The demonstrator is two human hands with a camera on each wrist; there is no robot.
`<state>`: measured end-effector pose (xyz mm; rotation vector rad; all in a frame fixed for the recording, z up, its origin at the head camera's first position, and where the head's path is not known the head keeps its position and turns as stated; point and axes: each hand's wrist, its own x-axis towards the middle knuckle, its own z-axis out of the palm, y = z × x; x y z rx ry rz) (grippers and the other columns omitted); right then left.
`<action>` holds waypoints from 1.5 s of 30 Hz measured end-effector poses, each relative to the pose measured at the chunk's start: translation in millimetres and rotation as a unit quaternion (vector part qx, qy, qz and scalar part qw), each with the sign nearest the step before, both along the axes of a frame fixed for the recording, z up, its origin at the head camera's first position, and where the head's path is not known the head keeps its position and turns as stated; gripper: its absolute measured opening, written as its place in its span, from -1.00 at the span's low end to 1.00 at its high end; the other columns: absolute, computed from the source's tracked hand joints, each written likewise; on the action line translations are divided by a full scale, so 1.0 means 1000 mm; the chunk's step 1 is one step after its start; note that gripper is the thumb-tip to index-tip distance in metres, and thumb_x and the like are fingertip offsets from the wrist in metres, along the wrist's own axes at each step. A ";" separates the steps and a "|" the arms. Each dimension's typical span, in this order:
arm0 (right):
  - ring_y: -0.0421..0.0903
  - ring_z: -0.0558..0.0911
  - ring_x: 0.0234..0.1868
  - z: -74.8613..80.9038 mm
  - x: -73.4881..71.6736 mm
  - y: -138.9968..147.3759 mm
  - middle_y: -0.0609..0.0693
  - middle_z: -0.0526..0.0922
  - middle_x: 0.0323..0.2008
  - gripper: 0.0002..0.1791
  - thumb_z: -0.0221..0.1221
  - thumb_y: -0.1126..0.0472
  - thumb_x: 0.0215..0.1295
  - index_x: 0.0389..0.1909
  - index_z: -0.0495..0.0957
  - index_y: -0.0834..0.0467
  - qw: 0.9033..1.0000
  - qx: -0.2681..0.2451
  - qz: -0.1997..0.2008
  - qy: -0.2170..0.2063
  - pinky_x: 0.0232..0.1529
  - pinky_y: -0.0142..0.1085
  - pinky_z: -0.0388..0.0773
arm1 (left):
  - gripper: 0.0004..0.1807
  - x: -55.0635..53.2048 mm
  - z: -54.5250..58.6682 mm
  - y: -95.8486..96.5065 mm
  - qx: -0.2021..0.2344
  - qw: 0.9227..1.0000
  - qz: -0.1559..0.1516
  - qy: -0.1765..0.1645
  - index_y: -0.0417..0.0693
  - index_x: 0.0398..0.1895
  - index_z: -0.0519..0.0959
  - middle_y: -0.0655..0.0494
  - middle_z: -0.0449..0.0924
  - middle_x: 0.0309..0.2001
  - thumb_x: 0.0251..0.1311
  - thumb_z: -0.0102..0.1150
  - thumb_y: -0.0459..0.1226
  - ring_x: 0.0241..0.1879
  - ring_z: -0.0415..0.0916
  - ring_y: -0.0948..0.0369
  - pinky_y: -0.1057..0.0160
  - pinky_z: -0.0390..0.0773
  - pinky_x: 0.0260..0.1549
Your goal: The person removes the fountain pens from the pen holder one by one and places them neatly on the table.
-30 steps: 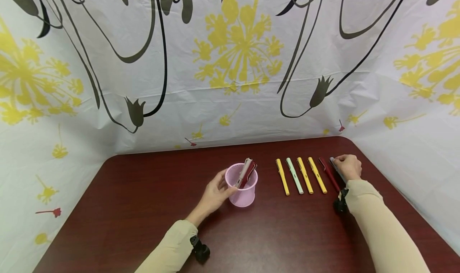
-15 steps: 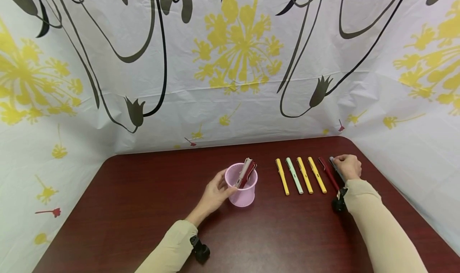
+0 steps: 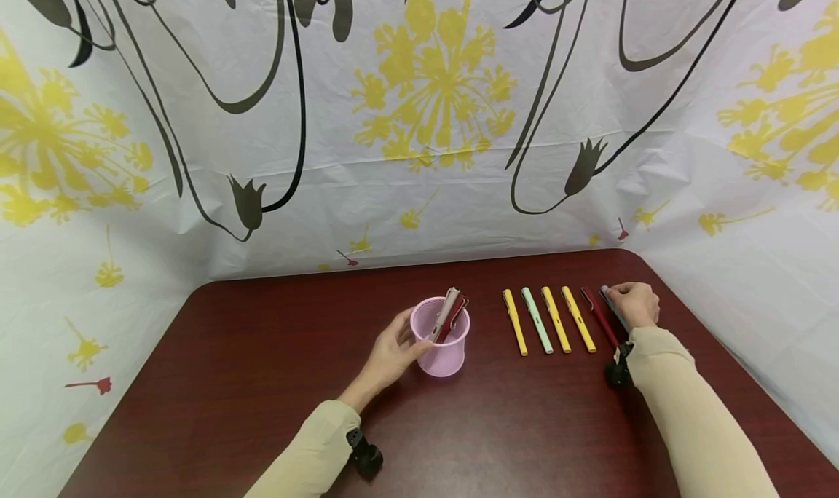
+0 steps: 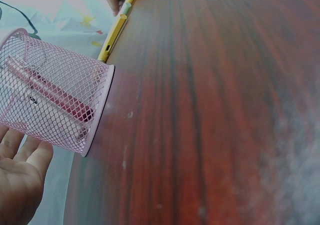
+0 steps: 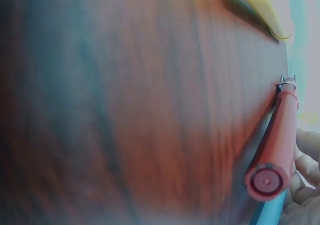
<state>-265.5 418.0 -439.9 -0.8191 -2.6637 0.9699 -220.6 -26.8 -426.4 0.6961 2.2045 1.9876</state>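
My left hand (image 3: 392, 351) grips a pink mesh pen cup (image 3: 442, 363), thumb at the near rim and fingers on its left side. Inside the cup lean a pale grey pen (image 3: 444, 316) and a dark red pen (image 4: 60, 96). At the table's right, my right hand (image 3: 634, 305) pinches a blue-grey pen (image 3: 606, 292) that lies on the table; the hand covers part of it. Just left of that pen lies a red pen (image 3: 599, 314), whose end looms close in the right wrist view, with the blue-grey pen (image 5: 270, 212) partly hidden behind it.
Left of the red pen, a yellow pen (image 3: 579, 321), another yellow pen (image 3: 556, 321), a mint pen (image 3: 537, 322) and a third yellow pen (image 3: 515, 323) lie in a row. A patterned white sheet (image 3: 314, 141) hangs behind the dark red table (image 3: 262, 381).
My right wrist has shifted very slightly to the left. The left hand, the cup and the row of pens stay where they were.
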 end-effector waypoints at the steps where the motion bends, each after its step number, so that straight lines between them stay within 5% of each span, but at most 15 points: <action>1: 0.27 0.48 -0.13 0.000 0.000 0.000 0.35 0.55 -0.07 -0.57 0.06 0.07 0.31 -0.03 0.55 0.35 1.000 -0.002 0.002 0.001 -0.25 0.02 0.47 | -0.31 0.000 0.000 0.000 0.001 1.000 0.000 -0.001 -0.43 0.30 0.19 -0.41 0.29 0.24 0.11 0.24 -0.45 0.27 0.24 -0.23 -0.09 0.26 0.27; 6: 0.28 0.44 -0.11 0.000 0.004 0.003 0.39 0.53 -0.05 -0.54 0.03 0.07 0.33 -0.02 0.53 0.41 1.000 -0.003 0.011 0.027 -0.23 0.01 0.44 | -0.31 0.000 0.000 0.000 0.004 1.000 -0.001 -0.005 -0.42 0.30 0.19 -0.40 0.29 0.25 0.11 0.24 -0.44 0.28 0.23 -0.22 -0.08 0.26 0.27; 13: 0.30 0.40 0.06 0.008 0.010 -0.002 0.36 0.58 -0.10 -0.51 -0.02 0.08 0.36 0.05 0.49 0.41 0.995 -0.022 -0.005 0.100 0.12 0.09 0.32 | -0.31 0.000 0.002 -0.001 -0.001 1.000 0.002 -0.001 -0.41 0.30 0.19 -0.38 0.30 0.25 0.11 0.24 -0.45 0.27 0.24 -0.21 -0.08 0.27 0.26; 17: -0.16 0.57 -0.27 0.019 0.012 -0.019 -0.20 0.58 -0.54 -0.53 0.02 0.03 0.34 0.08 0.51 0.30 0.986 -0.077 -0.022 0.146 -0.17 -0.32 0.51 | -0.31 0.000 0.003 -0.002 0.001 1.000 0.004 0.000 -0.41 0.30 0.20 -0.37 0.29 0.26 0.10 0.24 -0.46 0.28 0.24 -0.21 -0.07 0.28 0.26; 19: -0.38 0.52 -0.47 0.025 0.013 -0.034 -0.44 0.45 -0.60 -0.56 0.05 0.05 0.33 0.07 0.51 0.28 0.975 -0.134 -0.020 0.176 -0.39 -0.52 0.50 | -0.31 0.000 0.003 -0.002 0.002 1.000 0.005 -0.001 -0.41 0.30 0.20 -0.38 0.29 0.26 0.10 0.24 -0.46 0.28 0.24 -0.21 -0.06 0.28 0.26; 21: -0.46 0.52 -0.56 0.030 0.014 -0.051 -0.46 0.48 -0.60 -0.61 0.09 0.10 0.33 0.04 0.50 0.29 0.956 -0.203 -0.005 0.212 -0.50 -0.61 0.50 | -0.31 -0.001 0.003 -0.002 0.004 1.000 0.004 -0.004 -0.41 0.30 0.20 -0.38 0.29 0.26 0.10 0.24 -0.46 0.28 0.23 -0.21 -0.05 0.28 0.26; 24: -0.45 0.54 -0.54 0.037 0.016 -0.081 -0.37 0.56 -0.56 -0.66 0.12 0.21 0.32 0.00 0.49 0.36 0.924 -0.272 0.039 0.266 -0.48 -0.62 0.54 | -0.31 -0.001 0.003 -0.002 0.002 1.000 0.004 -0.004 -0.40 0.30 0.20 -0.37 0.30 0.26 0.11 0.24 -0.45 0.27 0.25 -0.21 -0.04 0.29 0.26; 29: -0.39 0.58 -0.42 0.048 0.025 -0.132 -0.32 0.61 -0.47 -0.58 0.14 0.22 0.31 0.04 0.44 0.46 0.896 -0.309 0.146 0.283 -0.37 -0.59 0.57 | -0.31 -0.001 0.001 -0.002 0.000 1.000 0.007 -0.001 -0.39 0.30 0.21 -0.36 0.32 0.24 0.10 0.26 -0.43 0.26 0.27 -0.21 -0.05 0.32 0.24; 35: -0.35 0.59 -0.35 0.059 0.036 -0.177 -0.36 0.60 -0.41 -0.59 0.11 0.19 0.34 0.04 0.45 0.44 0.889 -0.295 0.231 0.262 -0.30 -0.53 0.58 | -0.31 -0.001 0.000 -0.002 -0.009 1.000 0.006 0.001 -0.38 0.30 0.22 -0.37 0.33 0.23 0.11 0.26 -0.41 0.25 0.27 -0.21 -0.08 0.31 0.24; 40: -0.32 0.56 -0.36 0.062 0.038 -0.199 -0.31 0.59 -0.42 -0.66 0.12 0.24 0.33 -0.02 0.50 0.42 0.887 -0.280 0.264 0.256 -0.29 -0.48 0.60 | -0.32 0.000 0.000 -0.003 -0.008 1.000 0.003 0.003 -0.39 0.29 0.22 -0.37 0.33 0.22 0.11 0.26 -0.41 0.25 0.28 -0.21 -0.09 0.30 0.24; 45: -0.28 0.56 -0.36 0.060 0.035 -0.214 -0.08 0.64 -0.34 -0.69 0.16 0.24 0.30 -0.05 0.55 0.38 0.894 -0.240 0.285 0.249 -0.32 -0.48 0.59 | -0.32 0.000 0.000 -0.003 -0.010 1.000 0.008 0.006 -0.37 0.29 0.24 -0.37 0.35 0.21 0.10 0.27 -0.41 0.24 0.29 -0.22 -0.10 0.32 0.23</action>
